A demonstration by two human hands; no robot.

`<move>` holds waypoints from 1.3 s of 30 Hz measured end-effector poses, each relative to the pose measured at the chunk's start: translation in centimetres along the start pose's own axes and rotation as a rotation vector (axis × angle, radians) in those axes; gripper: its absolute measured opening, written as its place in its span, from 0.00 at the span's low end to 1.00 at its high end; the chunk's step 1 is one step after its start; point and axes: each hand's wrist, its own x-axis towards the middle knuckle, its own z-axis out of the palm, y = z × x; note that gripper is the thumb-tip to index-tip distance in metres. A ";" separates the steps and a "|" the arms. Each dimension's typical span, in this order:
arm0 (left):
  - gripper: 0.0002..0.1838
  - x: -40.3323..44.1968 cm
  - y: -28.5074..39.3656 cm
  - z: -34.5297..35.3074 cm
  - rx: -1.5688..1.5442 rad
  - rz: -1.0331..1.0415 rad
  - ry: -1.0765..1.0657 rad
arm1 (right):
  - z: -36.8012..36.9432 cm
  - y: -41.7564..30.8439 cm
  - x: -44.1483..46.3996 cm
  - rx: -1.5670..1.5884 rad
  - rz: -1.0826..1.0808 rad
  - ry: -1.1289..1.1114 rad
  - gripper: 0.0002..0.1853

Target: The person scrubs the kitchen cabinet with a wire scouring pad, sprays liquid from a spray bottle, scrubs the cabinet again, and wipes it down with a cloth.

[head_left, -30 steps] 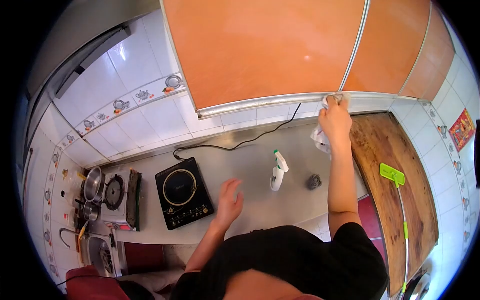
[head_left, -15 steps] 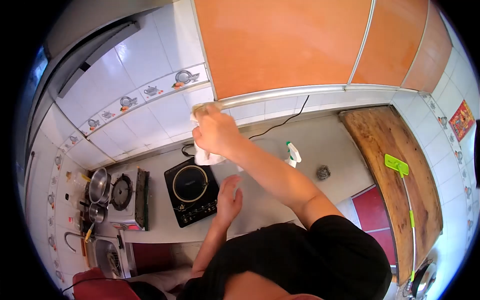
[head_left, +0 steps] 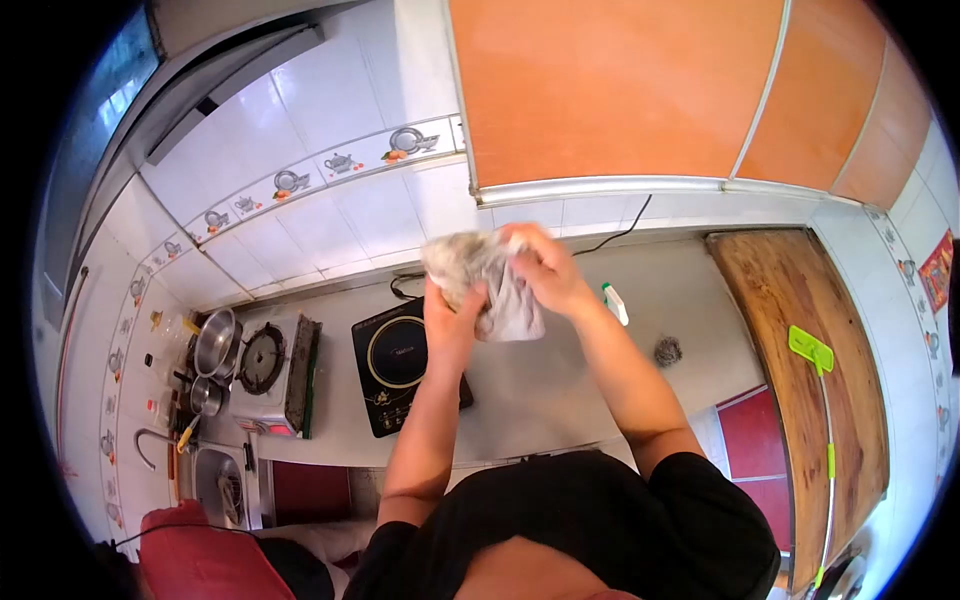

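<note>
A crumpled, stained white cloth (head_left: 508, 308) is held up between both hands over the counter, beside the black induction cooker (head_left: 376, 402). My left hand (head_left: 452, 318) grips its left side, the thumb pressed on the front. At the cloth's upper right, my right hand (head_left: 548, 275) has its fingers closed on the fabric. A white and green spray bottle (head_left: 615, 305) is on the counter to the right, partly hidden by my right forearm. Farther right lies a steel wool scrubber (head_left: 668, 350).
Orange cabinets (head_left: 610, 90) overhang the back of the grey counter (head_left: 540, 400). On the left are a gas stove (head_left: 265, 370), metal pots (head_left: 217, 342) and a sink (head_left: 215, 490). A green-headed mop (head_left: 811, 349) lies across the wooden board (head_left: 770, 300) at right.
My right hand has brought the cloth down from the cabinet's lower edge. My left hand, open and empty before, has risen and taken hold of it. The view has shifted slightly.
</note>
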 end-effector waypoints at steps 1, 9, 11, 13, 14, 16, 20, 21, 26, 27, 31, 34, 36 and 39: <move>0.27 0.8 0.7 0.8 0.041 0.002 0.029 | -0.3 -1.8 0.2 -0.183 -0.091 0.152 0.13; 0.33 3.3 -0.9 4.0 0.292 0.522 0.215 | -1.2 -3.2 1.7 -0.570 -0.274 0.541 0.07; 0.29 3.9 -0.7 2.6 0.734 0.692 0.173 | -1.1 -2.5 2.4 -0.489 -0.308 0.481 0.10; 0.26 3.7 0.1 2.2 0.967 0.646 0.085 | -0.7 -2.2 2.4 -0.513 -0.469 0.392 0.13; 0.25 3.8 0.6 2.4 0.933 0.603 0.133 | 0.0 -2.2 2.4 -0.573 -0.615 0.330 0.14; 0.23 3.9 1.4 2.9 0.864 0.521 0.223 | 0.5 -2.1 2.6 -0.858 -0.840 0.219 0.19; 0.23 4.7 1.2 3.9 0.959 0.573 0.188 | 0.8 -2.1 3.3 -1.113 -0.752 0.304 0.18; 0.24 4.8 1.2 4.2 0.986 0.565 0.167 | 0.6 -2.3 3.3 -1.167 -0.713 0.289 0.18; 0.27 4.1 1.2 7.7 1.041 0.441 0.045 | -2.5 -4.8 2.3 -1.107 -0.360 0.340 0.16; 0.28 4.1 0.7 9.2 1.066 0.433 0.003 | -3.8 -5.5 2.0 -0.945 -0.201 0.442 0.15; 0.31 4.7 -3.6 16.3 1.031 0.479 -0.181 | -12.1 -6.0 -1.7 -1.158 -0.169 0.558 0.18; 0.32 4.8 -3.6 19.6 1.016 0.355 -0.274 | -15.1 -4.8 -2.8 -1.383 -0.222 0.618 0.22; 0.31 4.9 -2.8 18.9 1.092 0.231 -0.283 | -13.6 -4.3 -2.0 -1.234 -0.115 0.629 0.22; 0.30 5.6 -2.8 12.1 1.119 0.506 -0.096 | -8.0 -3.6 -0.4 -1.140 -0.169 0.513 0.25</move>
